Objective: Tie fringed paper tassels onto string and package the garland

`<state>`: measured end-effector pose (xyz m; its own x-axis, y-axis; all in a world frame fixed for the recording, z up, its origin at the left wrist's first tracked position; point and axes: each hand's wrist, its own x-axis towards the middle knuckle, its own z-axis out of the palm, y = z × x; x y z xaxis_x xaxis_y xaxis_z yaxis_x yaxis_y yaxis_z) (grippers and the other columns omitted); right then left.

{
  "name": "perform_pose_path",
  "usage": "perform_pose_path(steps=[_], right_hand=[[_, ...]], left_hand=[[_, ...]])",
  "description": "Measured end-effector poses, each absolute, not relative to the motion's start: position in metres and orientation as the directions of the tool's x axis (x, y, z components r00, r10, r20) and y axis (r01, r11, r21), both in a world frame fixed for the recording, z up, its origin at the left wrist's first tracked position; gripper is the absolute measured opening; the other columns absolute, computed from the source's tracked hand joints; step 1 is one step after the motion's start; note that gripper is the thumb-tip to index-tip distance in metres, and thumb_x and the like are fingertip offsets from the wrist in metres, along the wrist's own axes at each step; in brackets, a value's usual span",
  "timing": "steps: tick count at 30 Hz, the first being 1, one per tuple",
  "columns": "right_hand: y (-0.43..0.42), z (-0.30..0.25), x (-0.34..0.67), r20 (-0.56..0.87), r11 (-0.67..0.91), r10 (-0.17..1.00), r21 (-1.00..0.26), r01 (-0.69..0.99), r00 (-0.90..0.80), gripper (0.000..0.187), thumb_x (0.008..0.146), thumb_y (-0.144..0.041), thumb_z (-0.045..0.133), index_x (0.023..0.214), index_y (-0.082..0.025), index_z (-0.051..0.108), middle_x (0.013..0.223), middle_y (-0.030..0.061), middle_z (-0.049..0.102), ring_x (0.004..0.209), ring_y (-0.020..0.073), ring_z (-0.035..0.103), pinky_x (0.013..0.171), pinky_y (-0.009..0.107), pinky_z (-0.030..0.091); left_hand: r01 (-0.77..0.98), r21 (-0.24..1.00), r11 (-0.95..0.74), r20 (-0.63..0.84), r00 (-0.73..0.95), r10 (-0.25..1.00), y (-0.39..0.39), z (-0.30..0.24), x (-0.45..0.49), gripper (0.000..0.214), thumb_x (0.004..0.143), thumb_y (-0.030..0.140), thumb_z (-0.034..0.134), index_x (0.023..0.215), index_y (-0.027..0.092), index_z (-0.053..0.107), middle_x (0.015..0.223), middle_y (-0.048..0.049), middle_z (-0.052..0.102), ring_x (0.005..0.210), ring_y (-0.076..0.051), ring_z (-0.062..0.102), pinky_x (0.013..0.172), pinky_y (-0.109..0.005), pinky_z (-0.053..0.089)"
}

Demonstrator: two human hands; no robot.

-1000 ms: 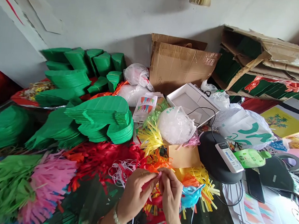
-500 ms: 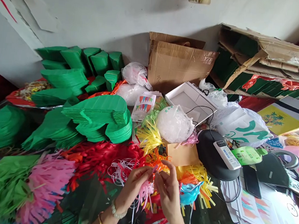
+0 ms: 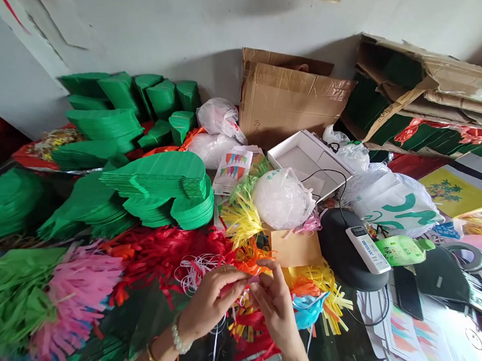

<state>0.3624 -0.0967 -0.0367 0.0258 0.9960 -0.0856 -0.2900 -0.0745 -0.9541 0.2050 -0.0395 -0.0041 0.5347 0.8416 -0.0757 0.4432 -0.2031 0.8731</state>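
over paper fringes [image 3: 164, 252], both hands [image 3: 214, 303] pinch a pink strip [image 3: 253, 280].

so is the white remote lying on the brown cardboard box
No, the white plastic remote control rests on a black rounded dome, apart from the brown cardboard box.

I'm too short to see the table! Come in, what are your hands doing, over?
Left hand and right hand pinching thin pink strip. Red paper fringe beyond left hand. Blue paper piece beside right hand, over.

Nothing legible, green characters on white plastic bag [image 3: 397, 210] too folded to read
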Motion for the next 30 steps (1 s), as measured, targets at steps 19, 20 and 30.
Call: perform_pose_path(steps=[19, 20, 30], right_hand=[[-0.101, -0.04, 0.356, -0.131, -0.096, 0.973, -0.979, -0.182, 0.19, 0.017, 0.094, -0.036, 0.053, 0.101, -0.021, 0.049, 0.064, -0.0049, 0.054, 0.05, 0.0088, 0.046, 0.048, 0.02, 0.037], [-0.102, -0.043, 0.355, -0.124, -0.093, 0.967, -0.985, -0.143, 0.222, 0.015, 0.093, -0.035, 0.054, 0.095, -0.021, 0.051, 0.063, -0.0045, 0.053, 0.051, 0.0091, 0.046, 0.049, 0.02, 0.037], [-0.122, -0.059, 0.34, -0.159, -0.098, 0.926, -0.977, -0.188, 0.342, 0.026, 0.089, -0.04, 0.059, 0.077, -0.017, 0.057, 0.058, -0.0037, 0.048, 0.049, 0.0074, 0.036, 0.047, 0.02, 0.029]], left_hand=[[0.494, 0.797, -0.347, 0.0, 0.575, 0.818, -0.04, -0.003, 0.203, 0.026, 0.094, 0.029, 0.052, 0.109, 0.023, 0.072, 0.103, -0.0057, 0.075, 0.096, -0.019, 0.068, 0.089, -0.03, 0.053], [0.5, 0.805, -0.319, -0.019, 0.559, 0.829, -0.041, -0.005, 0.202, 0.026, 0.093, 0.03, 0.052, 0.108, 0.023, 0.072, 0.104, -0.006, 0.075, 0.096, -0.02, 0.068, 0.089, -0.03, 0.053], [0.377, 0.887, 0.267, -0.402, 0.342, 0.849, -0.056, -0.036, 0.201, 0.039, 0.082, 0.051, 0.063, 0.104, 0.02, 0.073, 0.095, -0.0064, 0.075, 0.091, -0.024, 0.069, 0.082, -0.032, 0.056]])
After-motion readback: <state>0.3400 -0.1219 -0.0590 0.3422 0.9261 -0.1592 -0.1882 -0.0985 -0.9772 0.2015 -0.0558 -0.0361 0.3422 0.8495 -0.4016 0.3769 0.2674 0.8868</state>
